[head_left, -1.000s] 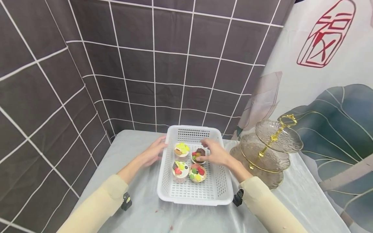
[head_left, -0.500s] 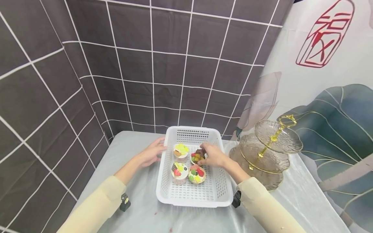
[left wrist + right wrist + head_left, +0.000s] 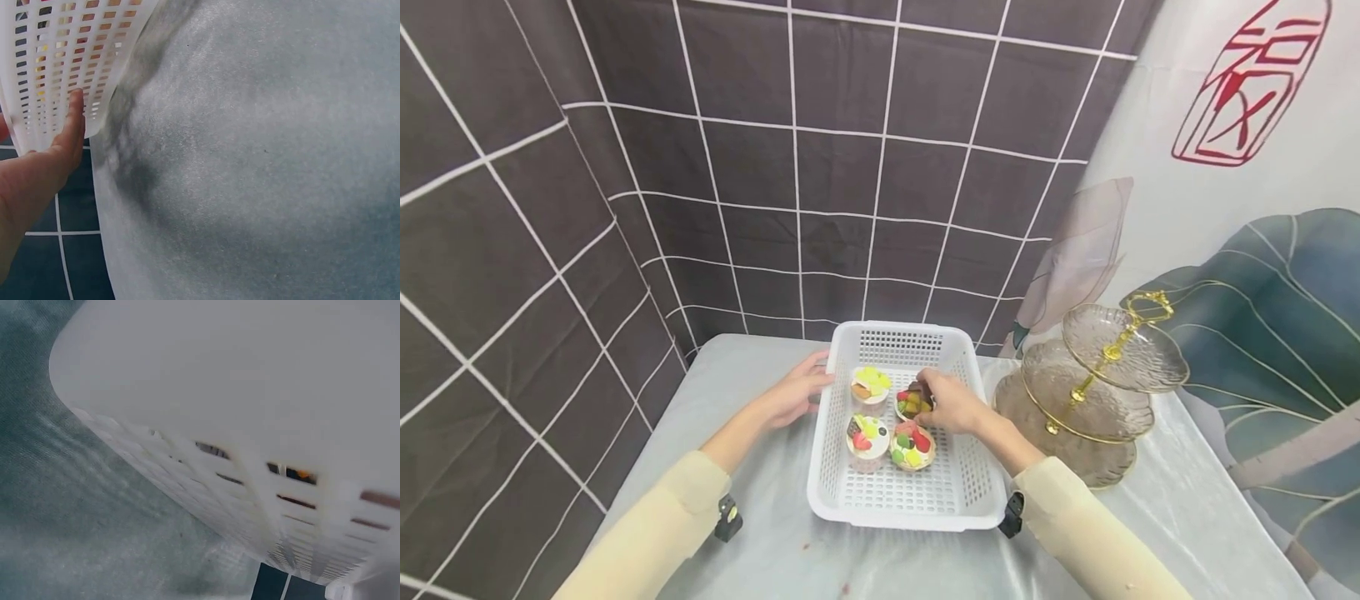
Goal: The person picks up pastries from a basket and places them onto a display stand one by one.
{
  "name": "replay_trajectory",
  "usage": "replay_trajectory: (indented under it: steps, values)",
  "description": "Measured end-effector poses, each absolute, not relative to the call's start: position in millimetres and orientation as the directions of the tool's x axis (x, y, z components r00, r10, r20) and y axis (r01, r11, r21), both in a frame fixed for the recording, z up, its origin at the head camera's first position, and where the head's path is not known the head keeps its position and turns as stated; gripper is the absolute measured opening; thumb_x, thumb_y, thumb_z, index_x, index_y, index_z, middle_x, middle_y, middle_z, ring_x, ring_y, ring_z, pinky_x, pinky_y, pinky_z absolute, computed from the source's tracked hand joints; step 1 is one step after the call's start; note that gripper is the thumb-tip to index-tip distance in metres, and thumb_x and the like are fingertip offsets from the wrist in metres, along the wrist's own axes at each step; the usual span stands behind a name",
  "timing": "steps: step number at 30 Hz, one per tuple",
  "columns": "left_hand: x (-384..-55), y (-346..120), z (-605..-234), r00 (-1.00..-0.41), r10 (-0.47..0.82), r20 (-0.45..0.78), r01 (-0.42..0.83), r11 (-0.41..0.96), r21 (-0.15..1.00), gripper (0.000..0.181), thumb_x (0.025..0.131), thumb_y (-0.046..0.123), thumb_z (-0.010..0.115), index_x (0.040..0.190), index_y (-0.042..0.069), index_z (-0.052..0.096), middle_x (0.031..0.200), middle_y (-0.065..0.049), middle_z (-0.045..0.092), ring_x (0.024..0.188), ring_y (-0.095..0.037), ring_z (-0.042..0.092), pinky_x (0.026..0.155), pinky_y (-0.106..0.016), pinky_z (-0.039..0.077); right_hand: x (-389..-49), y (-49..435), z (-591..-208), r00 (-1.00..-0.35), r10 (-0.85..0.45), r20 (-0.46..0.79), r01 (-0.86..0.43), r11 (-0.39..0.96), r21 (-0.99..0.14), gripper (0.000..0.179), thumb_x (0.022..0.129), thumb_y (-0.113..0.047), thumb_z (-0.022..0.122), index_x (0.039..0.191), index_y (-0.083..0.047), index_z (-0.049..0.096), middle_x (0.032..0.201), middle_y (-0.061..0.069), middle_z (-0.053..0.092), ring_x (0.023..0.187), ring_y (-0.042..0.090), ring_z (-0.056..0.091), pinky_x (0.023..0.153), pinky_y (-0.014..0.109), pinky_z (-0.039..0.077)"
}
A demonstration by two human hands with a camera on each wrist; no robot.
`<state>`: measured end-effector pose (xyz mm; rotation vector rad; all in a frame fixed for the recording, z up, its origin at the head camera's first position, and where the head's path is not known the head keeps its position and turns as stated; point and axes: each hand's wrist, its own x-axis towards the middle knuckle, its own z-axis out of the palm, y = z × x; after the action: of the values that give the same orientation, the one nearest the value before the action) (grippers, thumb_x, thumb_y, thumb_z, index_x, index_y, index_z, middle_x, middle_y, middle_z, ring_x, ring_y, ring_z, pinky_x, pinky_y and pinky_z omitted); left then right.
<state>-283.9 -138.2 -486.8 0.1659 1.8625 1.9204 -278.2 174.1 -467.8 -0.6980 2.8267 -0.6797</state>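
My right hand (image 3: 955,404) reaches over the right rim of a white plastic basket (image 3: 917,522). Its thumb and fingers grip a chocolate cupcake (image 3: 912,402) topped with fruit pieces, partly covered by the fingers. Closest to that hand is a fruit tart (image 3: 912,450) with red and green toppings. Two more fruit-topped dessert cups stand on the basket's left side: one with yellow cubes (image 3: 871,383), one with white cream (image 3: 868,438). My left hand (image 3: 792,396) rests against the basket's left wall with fingers extended; the left wrist view shows a finger (image 3: 75,103) along the slotted side.
A three-tiered glass serving stand (image 3: 1088,392) with a gold handle is right of the basket. Both stand on a pale, cloth-covered table (image 3: 760,508). A dark gridded curtain (image 3: 835,183) hangs behind. The basket wall (image 3: 219,381) fills most of the right wrist view.
My right hand has lowered and closed its fingers around the chocolate cupcake. My left hand stays by the basket's left side. The head view has shifted slightly.
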Motion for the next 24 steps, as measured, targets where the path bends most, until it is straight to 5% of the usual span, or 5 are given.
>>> replay_trajectory:
  steps: [7, 14, 24]
  values:
    - [-285.4, -137.7, -487.0, -0.885, 0.407, -0.225, -0.232, 0.034, 0.972, 0.065, 0.111, 0.014, 0.047, 0.169, 0.016, 0.018, 0.165, -0.025, 0.033, 0.15, -0.045, 0.04, 0.111, -0.06, 0.05, -276.7, 172.9, -468.2, -0.884, -0.466, -0.04, -0.401, 0.799, -0.447, 0.067, 0.08, -0.016, 0.094, 0.133, 0.002, 0.058, 0.122, 0.016, 0.068, 0.113, 0.033, 0.067, 0.104, 0.049, 0.056]
    - [-283.7, -138.1, -484.8, -0.882, 0.411, -0.231, -0.236, 0.04, 0.971, 0.065, 0.112, 0.015, 0.047, 0.169, 0.015, 0.017, 0.166, -0.025, 0.032, 0.151, -0.046, 0.038, 0.112, -0.062, 0.049, -272.4, 171.6, -469.3, -0.892, -0.451, -0.038, -0.393, 0.813, -0.429, 0.058, 0.08, -0.019, 0.094, 0.123, -0.001, 0.061, 0.11, 0.009, 0.067, 0.1, 0.023, 0.066, 0.091, 0.042, 0.061]
    - [-281.5, -138.1, -483.1, -0.883, 0.417, -0.217, -0.22, 0.041, 0.975, 0.064, 0.112, 0.014, 0.045, 0.169, 0.012, 0.015, 0.166, -0.027, 0.031, 0.151, -0.047, 0.037, 0.112, -0.063, 0.048, -267.2, 175.9, -462.8, -0.881, -0.472, 0.008, -0.426, 0.787, -0.446, 0.068, 0.079, -0.019, 0.092, 0.132, 0.003, 0.057, 0.112, 0.01, 0.068, 0.101, 0.021, 0.067, 0.09, 0.04, 0.061]
